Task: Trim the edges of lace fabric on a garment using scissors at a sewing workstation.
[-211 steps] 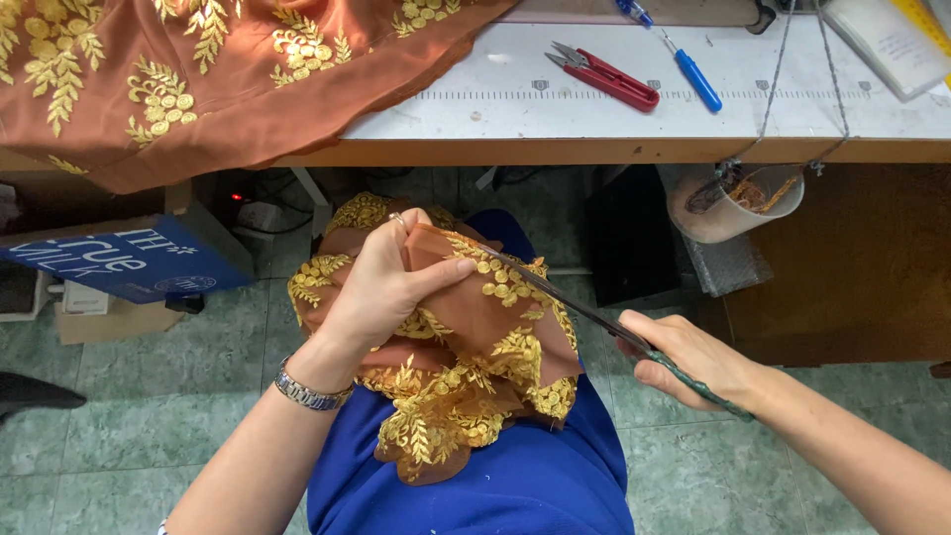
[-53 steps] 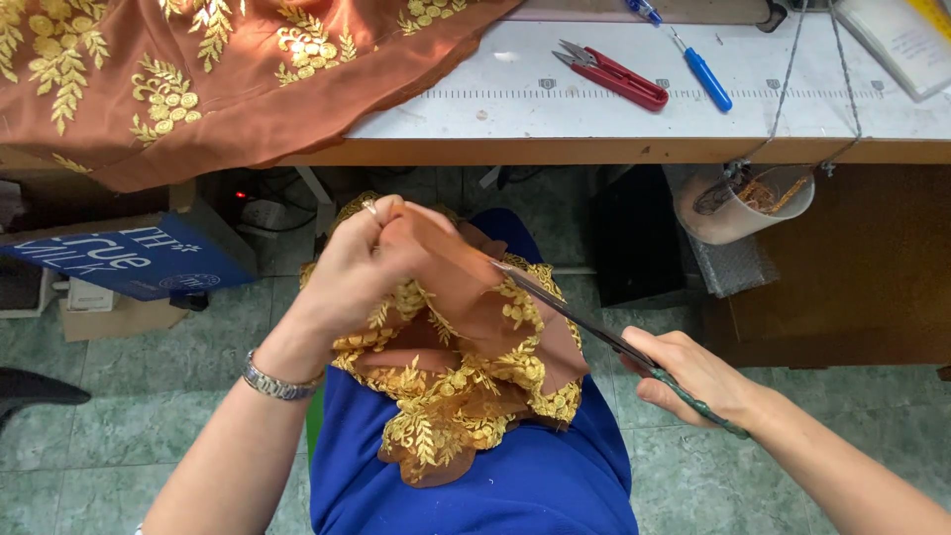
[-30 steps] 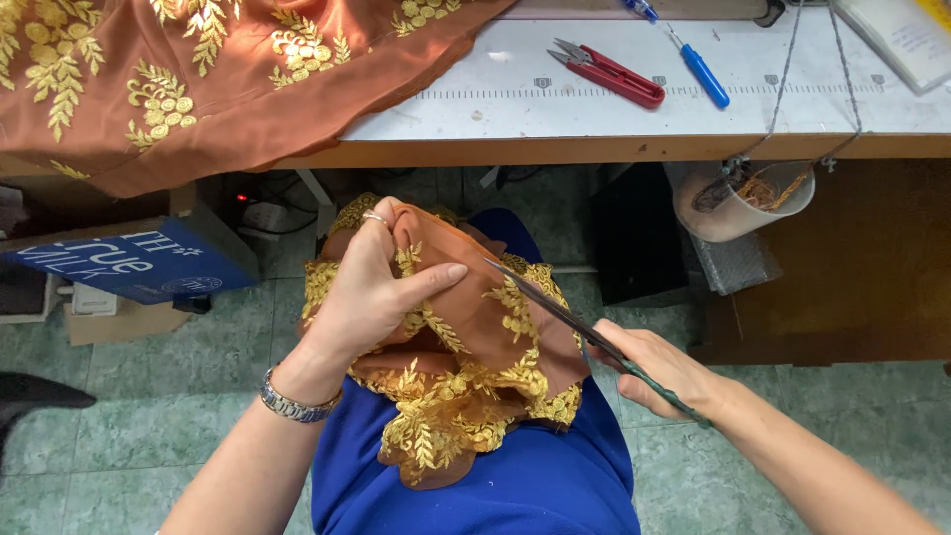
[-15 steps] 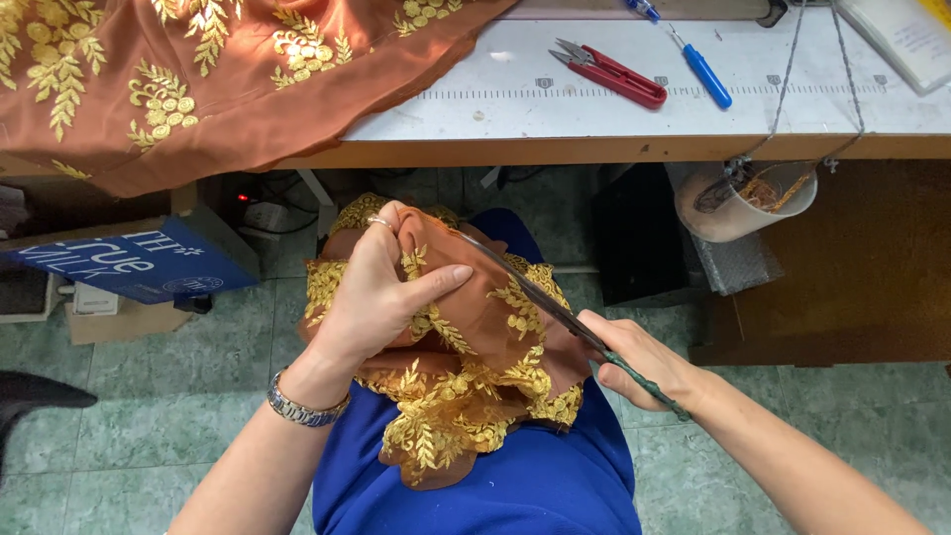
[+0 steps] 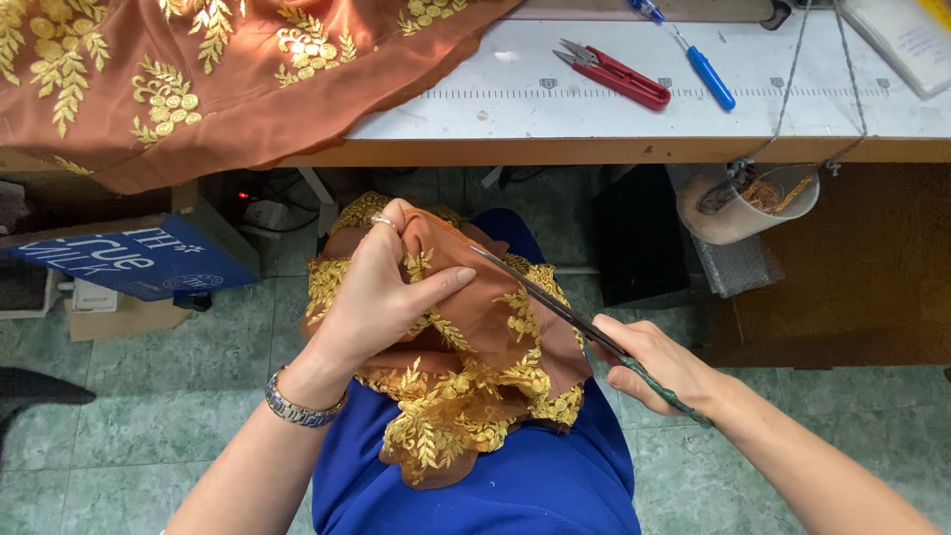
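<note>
My left hand point(image 5: 381, 292) grips a bunched piece of brown fabric with gold embroidery point(image 5: 475, 386) that rests on my lap, over blue clothing. A ring and a metal wristwatch point(image 5: 297, 406) are on that hand and wrist. My right hand point(image 5: 659, 367) holds long scissors point(image 5: 555, 302) with green handles. The blades point up and left along the fabric's upper edge, their tip near my left thumb.
A white worktable point(image 5: 555, 94) with a printed ruler carries more brown embroidered fabric point(image 5: 198, 69), red thread snips point(image 5: 614, 74) and a blue pen point(image 5: 703, 69). A white cup point(image 5: 753, 203) hangs by strings from the table edge. A blue box point(image 5: 119, 258) sits on the green tiled floor.
The scissors have slid further up and left along the fabric edge, and my right hand has followed. My left hand has shifted its grip on the bunched fabric slightly.
</note>
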